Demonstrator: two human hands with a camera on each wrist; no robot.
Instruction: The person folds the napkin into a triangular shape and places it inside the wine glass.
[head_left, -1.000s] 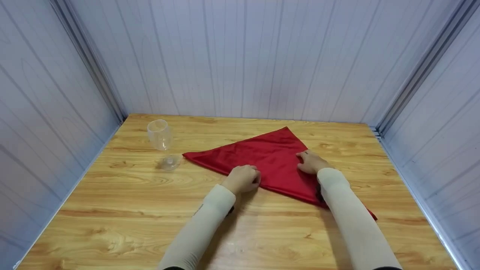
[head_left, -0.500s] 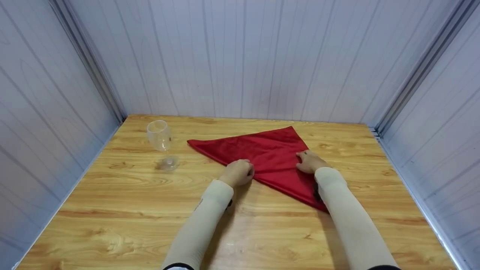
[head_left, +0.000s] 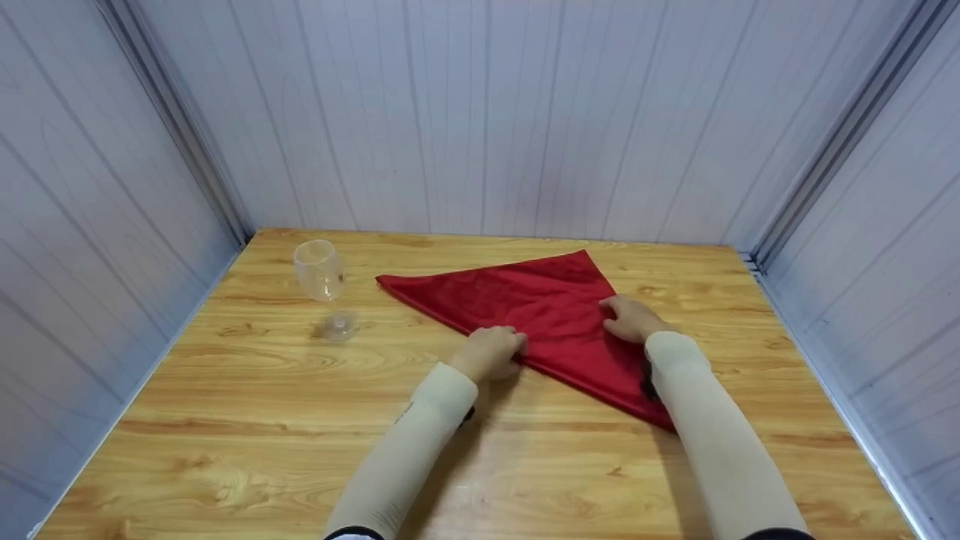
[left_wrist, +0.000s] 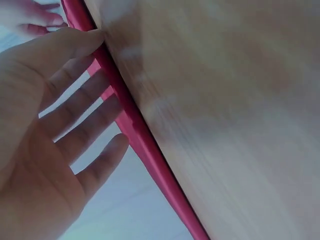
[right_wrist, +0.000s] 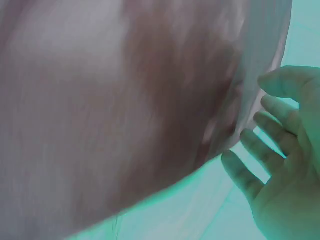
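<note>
A red satin cloth (head_left: 559, 304), folded into a triangle, lies on the wooden table with its long folded edge toward me. My left hand (head_left: 491, 354) is at the middle of that edge. The left wrist view shows its thumb tip on the fold (left_wrist: 145, 147) and the spread fingers, nearly straight, over the cloth. On the cloth's right side rests my right hand (head_left: 634, 320), fingertips down. Its fingers are loosely bent and spread in the right wrist view, where the cloth (right_wrist: 90, 100) looks washed out. My right forearm hides the cloth's near right corner.
A clear stemmed wine glass (head_left: 319, 271) stands upright at the back left, a short way left of the cloth's left tip. White panel walls (head_left: 487, 112) enclose the wooden table (head_left: 225, 420) at the back and on both sides.
The cloth's left tip has shifted back and slightly right, and its near right corner has slipped behind my right forearm. My left hand moved left and back, then returned right along the fold.
</note>
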